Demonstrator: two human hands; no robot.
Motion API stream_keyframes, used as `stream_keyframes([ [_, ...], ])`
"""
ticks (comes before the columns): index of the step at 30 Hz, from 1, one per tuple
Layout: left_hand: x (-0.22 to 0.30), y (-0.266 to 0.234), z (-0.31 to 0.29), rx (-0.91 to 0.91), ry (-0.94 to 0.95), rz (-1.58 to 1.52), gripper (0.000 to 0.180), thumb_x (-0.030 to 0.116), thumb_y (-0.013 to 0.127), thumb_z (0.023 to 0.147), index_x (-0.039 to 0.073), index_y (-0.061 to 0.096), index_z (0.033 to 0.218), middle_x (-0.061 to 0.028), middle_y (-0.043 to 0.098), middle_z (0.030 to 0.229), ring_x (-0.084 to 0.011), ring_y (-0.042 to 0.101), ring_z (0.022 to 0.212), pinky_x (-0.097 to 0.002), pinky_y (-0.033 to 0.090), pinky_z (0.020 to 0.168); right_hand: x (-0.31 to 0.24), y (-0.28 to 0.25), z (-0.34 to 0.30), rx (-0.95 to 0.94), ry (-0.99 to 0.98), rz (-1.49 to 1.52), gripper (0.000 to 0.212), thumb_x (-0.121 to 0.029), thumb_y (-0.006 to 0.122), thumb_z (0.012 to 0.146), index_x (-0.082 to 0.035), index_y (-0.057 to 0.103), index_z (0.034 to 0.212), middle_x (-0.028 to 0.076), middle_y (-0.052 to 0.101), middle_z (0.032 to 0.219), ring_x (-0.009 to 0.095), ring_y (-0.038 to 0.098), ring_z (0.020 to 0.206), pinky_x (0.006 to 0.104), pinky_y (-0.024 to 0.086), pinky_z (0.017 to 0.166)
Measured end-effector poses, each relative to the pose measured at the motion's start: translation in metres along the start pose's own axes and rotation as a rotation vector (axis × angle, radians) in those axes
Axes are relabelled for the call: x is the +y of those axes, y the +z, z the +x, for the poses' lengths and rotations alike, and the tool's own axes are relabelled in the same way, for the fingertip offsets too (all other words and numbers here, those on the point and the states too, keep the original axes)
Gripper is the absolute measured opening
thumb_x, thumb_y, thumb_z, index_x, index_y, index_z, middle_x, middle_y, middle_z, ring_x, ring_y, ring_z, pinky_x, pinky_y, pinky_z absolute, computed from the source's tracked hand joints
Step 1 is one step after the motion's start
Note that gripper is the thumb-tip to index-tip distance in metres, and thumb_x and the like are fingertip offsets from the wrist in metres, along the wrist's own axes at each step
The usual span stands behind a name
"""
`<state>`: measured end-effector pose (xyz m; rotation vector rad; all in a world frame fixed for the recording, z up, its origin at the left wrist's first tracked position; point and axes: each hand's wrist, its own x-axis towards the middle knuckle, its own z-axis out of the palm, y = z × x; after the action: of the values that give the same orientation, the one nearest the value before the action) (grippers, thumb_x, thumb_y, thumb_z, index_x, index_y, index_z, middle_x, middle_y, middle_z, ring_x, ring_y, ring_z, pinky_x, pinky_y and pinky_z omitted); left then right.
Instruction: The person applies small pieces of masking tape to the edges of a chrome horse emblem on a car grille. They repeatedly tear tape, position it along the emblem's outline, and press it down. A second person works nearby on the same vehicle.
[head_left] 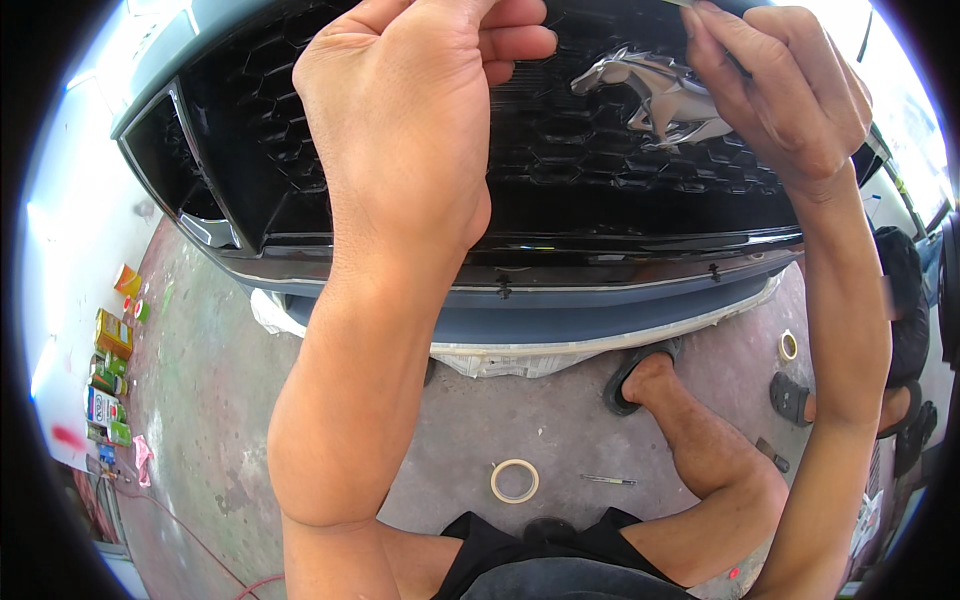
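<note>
My left hand (pixel 410 70) is raised in front of a car's black honeycomb grille (pixel 560 150), its fingers curled. The fingertips and thumb are partly cut off by the top edge, so what they hold, if anything, is hidden. On the right, my right hand (pixel 785 85) pinches thumb against fingers at the upper edge. A small bit of a pale strip (pixel 678 2) shows at its fingertips. Between my hands, a silver horse emblem (pixel 655 95) sits on the grille, its right end covered by my right hand.
Pale masking covers the lower edge of the bumper (pixel 540 325). On the floor lie a masking tape roll (pixel 493 483), a pen (pixel 608 480) and another tape roll (pixel 788 346). Several cans (pixel 114 335) line the left wall near a red hose (pixel 195 540). Another person (pixel 900 290) is at right.
</note>
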<state>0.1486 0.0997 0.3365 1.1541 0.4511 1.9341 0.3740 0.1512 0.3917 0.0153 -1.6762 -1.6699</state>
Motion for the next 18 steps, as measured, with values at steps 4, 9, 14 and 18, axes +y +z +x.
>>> stream_keyframes([
  [4, -0.001, 0.003, 0.001, 0.003, -0.008, -0.009, 0.013, 0.013, 0.069, 0.095, 0.002, 0.074, 0.098, -0.0074, 0.072, 0.085, -0.0136, 0.067, 0.074, -0.0261, 0.054, 0.073, -0.001, 0.014, -0.003, 0.206, 0.052, 0.075, 0.015, -0.004, 0.083, 0.074, -0.009, 0.071, 0.082, 0.001, 0.056, 0.067, 0.015, 0.055, 0.054, 0.0299, 0.042, 0.044],
  [9, 0.000, -0.001, 0.003, 0.023, -0.015, -0.015, 0.013, 0.013, 0.069, 0.095, 0.002, 0.074, 0.097, -0.0072, 0.072, 0.085, -0.0134, 0.067, 0.074, -0.0258, 0.054, 0.072, -0.017, 0.030, 0.016, 0.439, 0.146, 0.162, 0.015, -0.004, 0.083, 0.074, -0.009, 0.071, 0.081, 0.001, 0.055, 0.067, 0.014, 0.054, 0.054, 0.0294, 0.041, 0.044],
  [14, -0.002, 0.007, 0.003, 0.023, -0.025, -0.035, 0.013, 0.013, 0.068, 0.095, 0.002, 0.074, 0.097, -0.0070, 0.072, 0.084, -0.0133, 0.066, 0.073, -0.0255, 0.053, 0.072, 0.004, -0.003, -0.007, -0.030, 0.011, 0.005, 0.015, -0.003, 0.082, 0.074, -0.008, 0.070, 0.080, 0.001, 0.054, 0.066, 0.014, 0.054, 0.053, 0.0293, 0.041, 0.044],
  [18, -0.003, 0.007, 0.003, 0.035, -0.028, -0.040, 0.012, 0.013, 0.068, 0.096, 0.002, 0.073, 0.096, -0.0068, 0.071, 0.084, -0.0131, 0.066, 0.073, -0.0253, 0.053, 0.071, 0.006, 0.000, -0.009, -0.018, -0.025, -0.001, 0.015, -0.002, 0.082, 0.074, -0.008, 0.070, 0.081, 0.000, 0.054, 0.066, 0.014, 0.054, 0.053, 0.0295, 0.041, 0.043],
])
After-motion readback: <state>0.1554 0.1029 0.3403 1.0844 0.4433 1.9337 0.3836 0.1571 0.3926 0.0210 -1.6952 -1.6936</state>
